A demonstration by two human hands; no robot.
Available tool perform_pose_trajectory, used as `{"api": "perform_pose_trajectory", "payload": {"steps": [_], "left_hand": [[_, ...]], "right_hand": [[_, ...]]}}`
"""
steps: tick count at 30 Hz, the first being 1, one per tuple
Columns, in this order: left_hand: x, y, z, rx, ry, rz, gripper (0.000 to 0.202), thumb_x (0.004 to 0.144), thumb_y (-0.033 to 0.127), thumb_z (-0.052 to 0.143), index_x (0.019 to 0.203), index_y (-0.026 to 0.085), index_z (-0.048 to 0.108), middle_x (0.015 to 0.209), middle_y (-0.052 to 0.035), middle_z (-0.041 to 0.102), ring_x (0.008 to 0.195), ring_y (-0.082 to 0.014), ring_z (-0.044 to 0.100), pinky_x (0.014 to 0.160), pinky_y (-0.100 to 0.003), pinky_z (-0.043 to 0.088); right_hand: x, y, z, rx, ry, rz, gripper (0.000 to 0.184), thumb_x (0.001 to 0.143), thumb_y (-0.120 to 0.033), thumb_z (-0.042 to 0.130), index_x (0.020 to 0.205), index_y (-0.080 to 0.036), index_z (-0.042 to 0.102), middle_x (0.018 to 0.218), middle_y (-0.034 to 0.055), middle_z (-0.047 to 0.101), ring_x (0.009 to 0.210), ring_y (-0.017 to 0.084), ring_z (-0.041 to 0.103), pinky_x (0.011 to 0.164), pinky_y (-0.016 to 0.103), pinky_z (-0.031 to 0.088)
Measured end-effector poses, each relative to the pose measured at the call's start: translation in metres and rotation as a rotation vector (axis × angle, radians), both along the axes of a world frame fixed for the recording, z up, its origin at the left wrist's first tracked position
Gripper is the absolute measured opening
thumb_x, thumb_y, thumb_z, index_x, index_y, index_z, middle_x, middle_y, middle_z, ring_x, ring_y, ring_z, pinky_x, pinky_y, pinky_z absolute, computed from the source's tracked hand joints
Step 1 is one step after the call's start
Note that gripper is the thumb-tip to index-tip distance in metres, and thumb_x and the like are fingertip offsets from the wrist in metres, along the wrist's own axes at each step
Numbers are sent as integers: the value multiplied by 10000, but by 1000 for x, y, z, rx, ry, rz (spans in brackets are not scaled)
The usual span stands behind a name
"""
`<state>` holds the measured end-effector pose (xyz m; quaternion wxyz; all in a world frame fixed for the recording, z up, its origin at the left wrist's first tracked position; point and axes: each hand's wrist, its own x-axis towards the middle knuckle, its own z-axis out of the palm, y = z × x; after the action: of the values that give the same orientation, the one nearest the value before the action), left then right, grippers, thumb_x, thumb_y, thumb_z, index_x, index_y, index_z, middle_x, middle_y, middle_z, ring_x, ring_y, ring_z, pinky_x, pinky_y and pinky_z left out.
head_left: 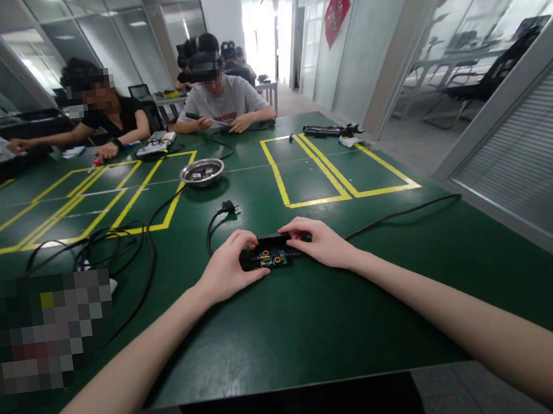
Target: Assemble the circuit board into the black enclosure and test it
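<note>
An opened black power adapter case (273, 241) rests on the green table in front of me, its inside facing up. Within it shows a small circuit board (273, 258) with ring-shaped coils and coloured parts. My left hand (226, 267) grips the left end of the case, thumb along the near side and fingers at the far edge. At the right end, my right hand (325, 242) is closed with its fingertips on the case's upper right corner. A cord with a black plug (227, 207) lies just beyond my left hand. Another black cable (403, 213) runs off to the right.
Beyond the case stands a metal bowl (202, 173) with small metal parts. Tangled black cables (114, 243) and a blurred-out object (50, 335) lie left. Yellow tape (319, 201) marks the green table (351, 325). A folded black tripod-like item (330, 130) lies far right. Several people sit opposite.
</note>
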<state>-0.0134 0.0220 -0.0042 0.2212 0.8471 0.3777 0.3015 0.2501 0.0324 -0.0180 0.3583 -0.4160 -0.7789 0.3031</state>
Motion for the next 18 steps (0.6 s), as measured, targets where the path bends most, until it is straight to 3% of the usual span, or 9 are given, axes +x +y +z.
{"api": "perform_pose_trajectory", "payload": {"steps": [3,7,18], "left_hand": [[1,0,-1,-63,-49,34,561,729,289,863,1178,215,535,1077,-49,677,960,-222,686,897,-405,590],[1,-1,-3,-71,-73,40,628,715,274,869,1223,225,502,1130,-43,663,936,-205,686,878,-391,595],[-1,1,-3,30,-100,-50,591,746,214,847,1251,237,542,1163,-40,626,943,-197,654,857,-361,586]], "right_hand": [[-2,-2,3,-29,9,-8,264,916,-252,613,1142,-177,728,976,64,716,829,183,659,818,366,565],[-6,-8,6,-73,62,-8,281,926,-284,610,1160,-183,727,956,55,747,861,194,681,846,373,566],[-5,-10,7,-115,170,62,249,868,-285,666,1082,-178,731,918,42,739,838,189,680,837,371,571]]}}
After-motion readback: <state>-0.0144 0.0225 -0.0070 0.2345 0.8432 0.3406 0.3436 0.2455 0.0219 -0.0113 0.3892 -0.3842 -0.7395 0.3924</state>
